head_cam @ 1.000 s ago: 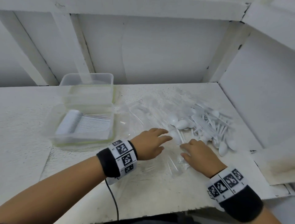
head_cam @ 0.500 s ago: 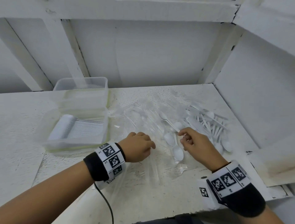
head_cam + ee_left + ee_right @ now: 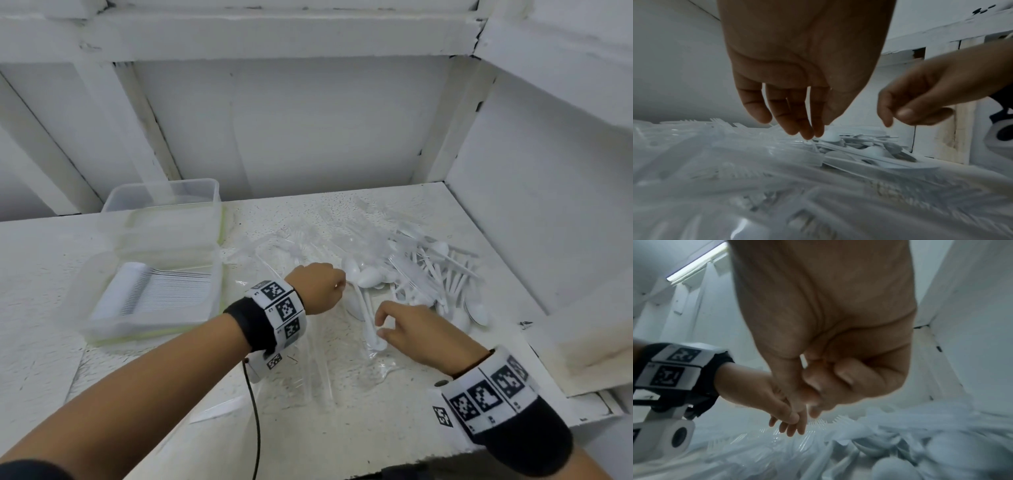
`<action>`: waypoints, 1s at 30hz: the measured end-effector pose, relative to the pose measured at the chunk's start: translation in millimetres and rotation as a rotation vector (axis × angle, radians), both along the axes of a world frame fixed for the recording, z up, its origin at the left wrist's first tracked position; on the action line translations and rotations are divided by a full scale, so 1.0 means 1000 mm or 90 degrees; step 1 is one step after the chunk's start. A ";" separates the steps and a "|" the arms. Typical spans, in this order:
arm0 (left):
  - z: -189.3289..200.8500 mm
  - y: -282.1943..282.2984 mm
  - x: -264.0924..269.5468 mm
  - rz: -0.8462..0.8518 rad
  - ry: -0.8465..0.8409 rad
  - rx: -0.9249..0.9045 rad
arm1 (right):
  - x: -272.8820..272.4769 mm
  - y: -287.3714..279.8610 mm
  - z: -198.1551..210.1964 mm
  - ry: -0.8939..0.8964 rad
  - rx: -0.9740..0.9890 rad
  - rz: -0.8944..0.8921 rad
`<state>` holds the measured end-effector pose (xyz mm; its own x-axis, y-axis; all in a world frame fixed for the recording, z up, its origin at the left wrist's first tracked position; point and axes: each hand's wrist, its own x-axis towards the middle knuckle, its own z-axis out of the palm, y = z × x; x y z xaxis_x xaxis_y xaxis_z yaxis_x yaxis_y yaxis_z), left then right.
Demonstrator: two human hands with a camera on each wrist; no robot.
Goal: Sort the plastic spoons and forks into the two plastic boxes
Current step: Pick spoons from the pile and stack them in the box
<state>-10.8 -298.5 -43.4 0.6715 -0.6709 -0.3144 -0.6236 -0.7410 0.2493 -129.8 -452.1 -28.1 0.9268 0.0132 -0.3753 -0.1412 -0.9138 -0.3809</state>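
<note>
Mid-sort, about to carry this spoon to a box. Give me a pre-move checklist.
1. Right hand pinching the spoon by its handle: ok.
2. Left hand empty: cannot tell, its fingertips are down at the pile.
3. Spoon clear of the pile: not ok, its bowl end lies among others.
4. Near box and far box uncovered: ok.
5. Near box's stack is spoons: cannot tell.

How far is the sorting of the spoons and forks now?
Partly done. The near box already holds a neat row of white cutlery; whether spoons or forks I cannot tell. The far box looks empty. The right hand pinches a spoon; the left hand reaches into the pile, which is still large.
</note>
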 end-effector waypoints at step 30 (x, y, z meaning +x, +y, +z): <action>-0.005 -0.033 -0.013 0.022 0.011 0.076 | 0.019 -0.008 0.004 -0.130 0.287 -0.328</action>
<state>-23.5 -331.9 -48.4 0.6876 -0.6044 -0.4023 -0.5934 -0.7871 0.1683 -110.4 -460.3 -24.2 0.9083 -0.3324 -0.2541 -0.3978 -0.4980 -0.7705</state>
